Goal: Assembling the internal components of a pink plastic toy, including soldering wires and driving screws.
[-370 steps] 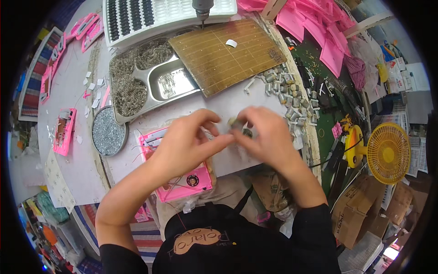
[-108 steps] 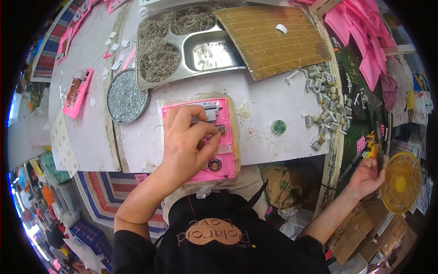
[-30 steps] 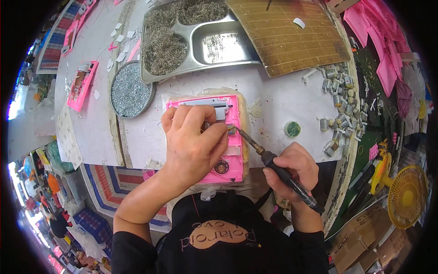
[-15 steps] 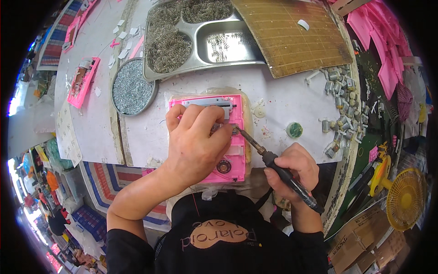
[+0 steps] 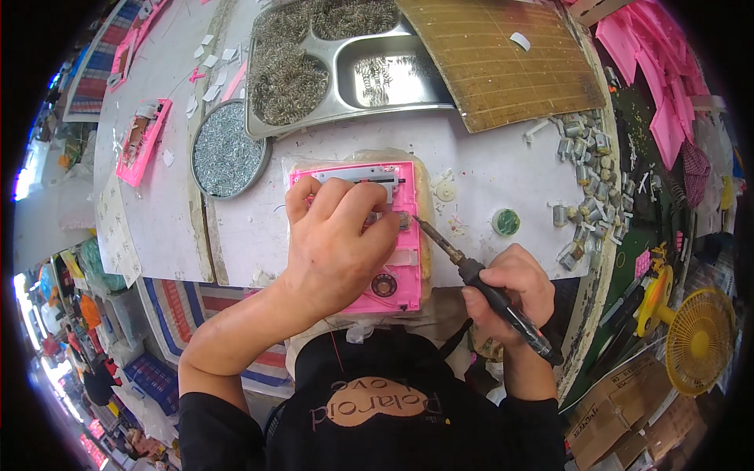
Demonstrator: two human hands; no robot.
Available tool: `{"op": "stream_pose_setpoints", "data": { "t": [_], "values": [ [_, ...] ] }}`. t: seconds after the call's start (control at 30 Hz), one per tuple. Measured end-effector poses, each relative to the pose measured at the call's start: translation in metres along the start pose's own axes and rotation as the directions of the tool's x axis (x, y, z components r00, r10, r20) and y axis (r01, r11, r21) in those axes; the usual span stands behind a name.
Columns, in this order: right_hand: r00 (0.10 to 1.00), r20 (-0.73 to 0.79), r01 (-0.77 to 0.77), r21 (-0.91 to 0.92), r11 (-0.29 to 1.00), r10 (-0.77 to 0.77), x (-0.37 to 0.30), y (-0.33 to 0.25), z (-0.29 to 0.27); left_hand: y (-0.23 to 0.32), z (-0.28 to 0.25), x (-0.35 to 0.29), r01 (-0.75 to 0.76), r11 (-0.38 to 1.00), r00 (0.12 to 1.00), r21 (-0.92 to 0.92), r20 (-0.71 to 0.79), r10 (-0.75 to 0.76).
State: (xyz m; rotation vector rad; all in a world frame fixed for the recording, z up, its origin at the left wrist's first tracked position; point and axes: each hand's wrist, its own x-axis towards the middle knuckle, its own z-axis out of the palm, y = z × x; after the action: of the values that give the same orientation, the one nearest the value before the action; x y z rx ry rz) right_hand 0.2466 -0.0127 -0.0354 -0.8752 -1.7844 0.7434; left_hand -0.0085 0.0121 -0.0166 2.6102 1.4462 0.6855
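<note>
A pink plastic housing (image 5: 407, 275) lies in front of me on a padded sheet, with a grey slotted metal part along its far side and a dark round wheel (image 5: 384, 286) near its close end. My left hand (image 5: 334, 247) covers the housing's left half, thumb and fingers pinched together; whatever they hold is hidden beneath them. Just right of the thumb sits a small metal motor (image 5: 404, 221) in the housing. My right hand (image 5: 514, 290) grips a soldering iron (image 5: 495, 294) by its black handle. Its tip points at the motor from the right, a little apart from it.
Behind the housing stands a metal tray (image 5: 353, 118) of small springs, beside a round dish (image 5: 265, 157) of small screws. A brown board (image 5: 503, 71) overlaps the tray. Many small motors (image 5: 593, 188) lie at right, near a small green-topped round container (image 5: 506, 222). A yellow fan (image 5: 699, 341) stands lower right.
The soldering iron's tip has drawn back slightly to the right, off the motor, and my right hand has shifted right with it. My left hand stays nearly still on the housing.
</note>
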Motion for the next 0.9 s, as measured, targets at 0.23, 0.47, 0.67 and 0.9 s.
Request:
{"op": "stream_pose_setpoints", "data": {
  "t": [0.23, 0.47, 0.67, 0.9],
  "values": [
    [1.0, -0.008, 0.017, -0.019, 1.0, -0.017, 0.001, -0.001, -0.002, 0.002, 0.002, 0.0, 0.011, 1.0, 1.0, 0.015, -0.021, -0.011],
    [0.999, -0.049, 0.006, -0.032, 0.999, -0.007, -0.001, -0.004, -0.006, 0.001, 0.003, -0.001, -0.003, 0.999, 1.0, 0.034, -0.03, 0.004],
    [0.997, -0.074, -0.003, -0.045, 0.999, -0.001, -0.005, -0.004, -0.01, -0.01, -0.02, -0.01, 0.139, 0.978, 0.982, -0.156, -0.104, -0.156],
    [0.995, -0.095, -0.028, -0.033, 0.999, 0.025, -0.002, 0.0, -0.007, -0.039, -0.04, -0.05, 0.383, 0.924, 0.91, -0.011, 0.172, -0.376]
  ]
}}
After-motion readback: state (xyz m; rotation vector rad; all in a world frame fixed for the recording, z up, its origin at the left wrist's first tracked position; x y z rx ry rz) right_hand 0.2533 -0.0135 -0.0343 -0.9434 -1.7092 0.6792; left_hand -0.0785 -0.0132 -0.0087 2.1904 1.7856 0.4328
